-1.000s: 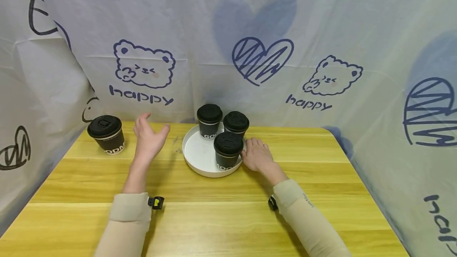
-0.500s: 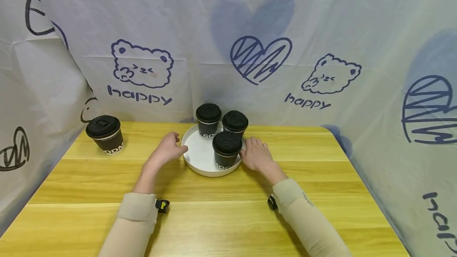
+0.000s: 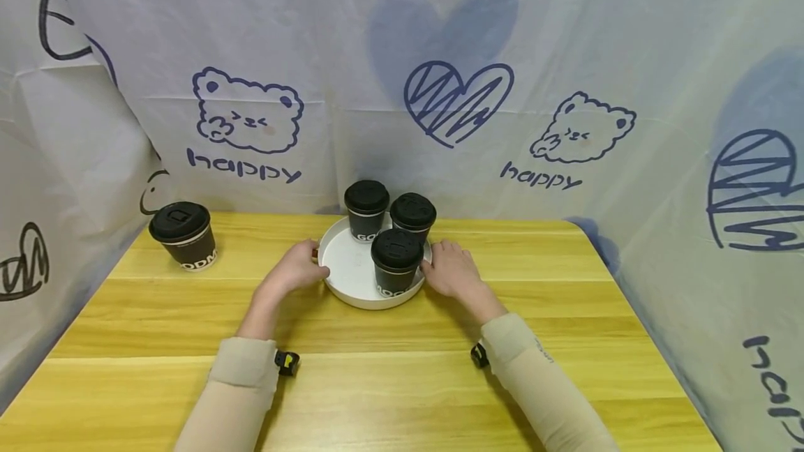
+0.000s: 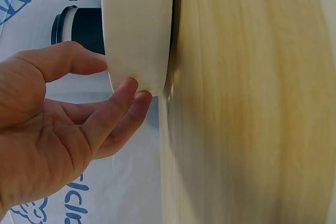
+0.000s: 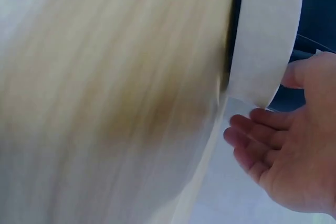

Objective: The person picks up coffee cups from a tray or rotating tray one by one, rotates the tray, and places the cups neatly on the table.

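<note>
A round white tray (image 3: 347, 272) lies on the wooden table, bearing three dark paper coffee cups with black lids: one at the back (image 3: 367, 209), one behind at the right (image 3: 413, 213) and one in front (image 3: 396, 267). My left hand (image 3: 294, 269) grips the tray's left edge, thumb at the rim and fingers against the outer wall in the left wrist view. At the opposite edge my right hand (image 3: 451, 270) holds the tray, its thumb at the rim beside the front cup. In the right wrist view the fingers (image 5: 260, 135) curl below that edge.
A fourth lidded coffee cup (image 3: 186, 237) stands on the table (image 3: 377, 382) at the far left, apart from the tray. A white cloth (image 3: 352, 54) with blue drawings hangs behind the table and along both sides.
My left hand has moved right and slightly down from beside the lone cup to the tray's left edge and taken hold. The right hand stays at the right edge; the cups keep their places.
</note>
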### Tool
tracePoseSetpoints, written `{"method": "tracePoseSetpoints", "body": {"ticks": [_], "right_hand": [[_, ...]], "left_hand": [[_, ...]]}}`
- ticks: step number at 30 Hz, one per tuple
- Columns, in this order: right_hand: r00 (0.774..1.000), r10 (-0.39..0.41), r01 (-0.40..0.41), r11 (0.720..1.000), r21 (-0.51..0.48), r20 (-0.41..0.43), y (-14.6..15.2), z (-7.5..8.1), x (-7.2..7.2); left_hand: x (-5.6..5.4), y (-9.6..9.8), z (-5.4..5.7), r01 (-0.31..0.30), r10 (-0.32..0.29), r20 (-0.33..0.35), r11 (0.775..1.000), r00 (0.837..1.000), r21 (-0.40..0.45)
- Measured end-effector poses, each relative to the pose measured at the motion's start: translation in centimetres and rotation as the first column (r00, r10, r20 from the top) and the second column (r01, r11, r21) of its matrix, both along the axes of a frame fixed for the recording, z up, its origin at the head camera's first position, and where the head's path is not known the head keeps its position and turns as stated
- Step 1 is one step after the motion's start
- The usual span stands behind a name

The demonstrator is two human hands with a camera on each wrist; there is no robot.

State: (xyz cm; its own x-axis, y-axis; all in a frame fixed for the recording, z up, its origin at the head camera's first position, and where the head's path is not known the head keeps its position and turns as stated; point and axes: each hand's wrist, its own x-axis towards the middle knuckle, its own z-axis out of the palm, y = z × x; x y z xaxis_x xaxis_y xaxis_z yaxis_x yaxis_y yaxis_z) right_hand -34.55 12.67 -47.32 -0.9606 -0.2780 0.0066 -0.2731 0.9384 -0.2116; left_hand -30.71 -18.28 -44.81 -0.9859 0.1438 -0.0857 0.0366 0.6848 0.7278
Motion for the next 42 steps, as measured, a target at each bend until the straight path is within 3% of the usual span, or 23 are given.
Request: {"method": "tracePoseSetpoints", "body": {"ticks": [2,4,7,11,27,42], "right_hand": [[1.000,-0.006,0.006,0.995,-0.103,-0.001,0.2,0.3,-0.1],[1.000,-0.016,0.018,0.972,-0.233,0.010,0.3,0.5,-0.3],[0.999,-0.033,0.046,0.910,-0.413,0.038,0.4,0.7,-0.5],[0.995,-0.050,0.086,0.847,-0.524,0.083,0.3,0.9,-0.6],[0.994,-0.054,0.101,0.817,-0.568,0.099,0.2,-0.1,0.1],[0.993,-0.067,0.113,0.806,-0.582,0.099,-0.2,0.1,1.7]], "left_hand": [[0.0,0.0,0.0,0.000,0.000,0.005,1.000,1.000,-0.001],[0.0,0.1,0.1,-0.003,0.003,0.011,1.000,1.000,0.002],[0.0,0.2,0.1,-0.011,0.011,0.023,1.000,1.000,0.009],[0.0,0.2,0.0,-0.026,0.026,0.032,0.999,0.999,0.022],[-0.2,0.1,-0.5,-0.076,0.075,0.021,0.996,0.997,0.053],[0.0,0.0,-0.3,-0.046,0.044,0.033,0.998,0.998,0.047]]}}
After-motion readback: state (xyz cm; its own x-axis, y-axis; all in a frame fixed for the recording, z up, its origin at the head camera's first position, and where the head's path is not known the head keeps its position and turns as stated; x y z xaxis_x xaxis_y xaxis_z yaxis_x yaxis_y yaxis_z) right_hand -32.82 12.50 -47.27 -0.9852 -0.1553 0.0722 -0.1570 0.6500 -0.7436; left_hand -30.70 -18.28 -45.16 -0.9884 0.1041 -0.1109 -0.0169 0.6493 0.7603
